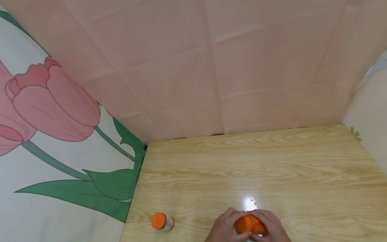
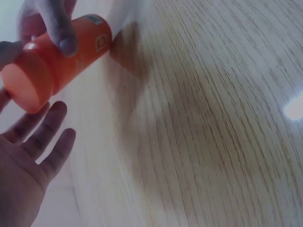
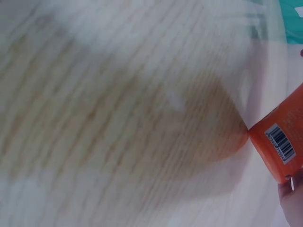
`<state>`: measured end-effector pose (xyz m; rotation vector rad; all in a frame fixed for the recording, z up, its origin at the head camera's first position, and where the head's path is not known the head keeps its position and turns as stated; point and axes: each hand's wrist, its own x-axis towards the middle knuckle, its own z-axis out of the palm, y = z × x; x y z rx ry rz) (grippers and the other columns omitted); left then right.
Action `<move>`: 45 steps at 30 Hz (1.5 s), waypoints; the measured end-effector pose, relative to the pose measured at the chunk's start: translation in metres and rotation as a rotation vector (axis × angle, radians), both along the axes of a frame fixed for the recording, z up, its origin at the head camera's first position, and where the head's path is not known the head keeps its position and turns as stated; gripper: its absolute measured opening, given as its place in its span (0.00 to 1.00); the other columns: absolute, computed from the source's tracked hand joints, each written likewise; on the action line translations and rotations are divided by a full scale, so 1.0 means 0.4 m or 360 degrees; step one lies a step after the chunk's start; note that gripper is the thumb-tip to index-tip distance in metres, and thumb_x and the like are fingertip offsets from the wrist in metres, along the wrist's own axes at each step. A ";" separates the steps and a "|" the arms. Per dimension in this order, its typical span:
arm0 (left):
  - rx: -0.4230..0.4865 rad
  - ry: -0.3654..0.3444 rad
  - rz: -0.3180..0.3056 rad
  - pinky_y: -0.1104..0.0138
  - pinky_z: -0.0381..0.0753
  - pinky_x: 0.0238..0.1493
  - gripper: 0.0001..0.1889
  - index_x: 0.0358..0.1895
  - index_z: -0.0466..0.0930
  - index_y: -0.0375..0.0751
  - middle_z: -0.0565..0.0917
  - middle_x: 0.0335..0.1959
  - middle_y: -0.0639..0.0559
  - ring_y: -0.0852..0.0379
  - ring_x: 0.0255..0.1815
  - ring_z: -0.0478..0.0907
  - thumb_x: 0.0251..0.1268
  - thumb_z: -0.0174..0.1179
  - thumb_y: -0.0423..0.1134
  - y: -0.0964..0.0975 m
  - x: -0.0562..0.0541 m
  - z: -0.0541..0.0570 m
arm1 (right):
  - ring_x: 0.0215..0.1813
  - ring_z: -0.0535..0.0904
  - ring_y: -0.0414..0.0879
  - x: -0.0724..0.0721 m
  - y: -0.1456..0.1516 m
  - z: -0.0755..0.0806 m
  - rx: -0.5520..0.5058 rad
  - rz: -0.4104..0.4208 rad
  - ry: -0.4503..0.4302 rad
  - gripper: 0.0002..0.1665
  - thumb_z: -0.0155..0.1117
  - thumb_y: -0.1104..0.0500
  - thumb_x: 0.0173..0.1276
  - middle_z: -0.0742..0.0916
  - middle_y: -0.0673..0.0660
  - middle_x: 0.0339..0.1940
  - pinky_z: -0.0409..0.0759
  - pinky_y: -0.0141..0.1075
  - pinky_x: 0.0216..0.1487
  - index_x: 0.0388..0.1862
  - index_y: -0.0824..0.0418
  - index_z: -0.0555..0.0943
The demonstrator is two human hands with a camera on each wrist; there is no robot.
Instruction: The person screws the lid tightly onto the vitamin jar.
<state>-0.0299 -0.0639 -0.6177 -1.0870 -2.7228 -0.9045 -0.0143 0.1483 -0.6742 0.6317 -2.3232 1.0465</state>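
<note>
An orange bottle (image 1: 257, 226) with an orange cap (image 2: 27, 81) is held tilted between both hands, low in the head view. My left hand (image 1: 225, 224) has its thumb and fingers around the cap, its other fingers spread in the left wrist view (image 2: 21, 161). The right hand (image 1: 272, 226) grips the bottle's body from the other side. A barcode label (image 3: 280, 143) shows near the bottle's base in the right wrist view, and the base is right at the table surface. Most of the right hand is out of that view.
On the wood-grain table (image 1: 229, 168), to the left, a small jar with an orange lid (image 1: 158, 221) stands apart from the hands. Pink cloth (image 1: 181, 67) hangs behind the table, and a tulip-printed panel (image 1: 54, 161) runs along its left side. A pale panel (image 1: 372, 114) borders the right.
</note>
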 end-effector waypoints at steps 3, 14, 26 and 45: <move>0.0042 0.0160 -0.0107 0.86 0.70 0.52 0.28 0.62 0.77 0.55 0.80 0.49 0.59 0.72 0.46 0.77 0.57 0.71 0.51 0.000 -0.005 -0.004 | 0.51 0.74 0.33 -0.005 0.002 0.004 -0.0009 0.0028 0.0023 0.39 0.80 0.34 0.43 0.86 0.47 0.46 0.60 0.17 0.60 0.52 0.53 0.84; 0.0054 0.0169 -0.0193 0.80 0.71 0.61 0.30 0.64 0.75 0.54 0.78 0.60 0.58 0.67 0.58 0.75 0.56 0.73 0.46 0.000 -0.005 -0.006 | 0.49 0.76 0.32 0.004 -0.001 0.020 -0.0002 0.0009 -0.0191 0.42 0.87 0.48 0.34 0.86 0.41 0.47 0.63 0.17 0.54 0.54 0.48 0.83; -0.0056 -0.0243 0.0213 0.79 0.77 0.46 0.30 0.61 0.78 0.54 0.85 0.50 0.63 0.72 0.47 0.80 0.60 0.60 0.67 0.005 0.012 0.004 | 0.52 0.72 0.30 0.020 -0.003 0.000 0.0029 -0.0063 -0.0096 0.42 0.84 0.39 0.38 0.85 0.44 0.48 0.60 0.15 0.58 0.55 0.50 0.83; -0.0077 0.0062 -0.0184 0.85 0.69 0.54 0.31 0.63 0.76 0.59 0.79 0.54 0.60 0.71 0.51 0.76 0.53 0.74 0.43 -0.009 -0.006 0.001 | 0.48 0.76 0.33 0.007 -0.010 0.019 0.0011 0.0008 -0.0106 0.41 0.86 0.45 0.34 0.86 0.41 0.46 0.64 0.17 0.54 0.53 0.49 0.83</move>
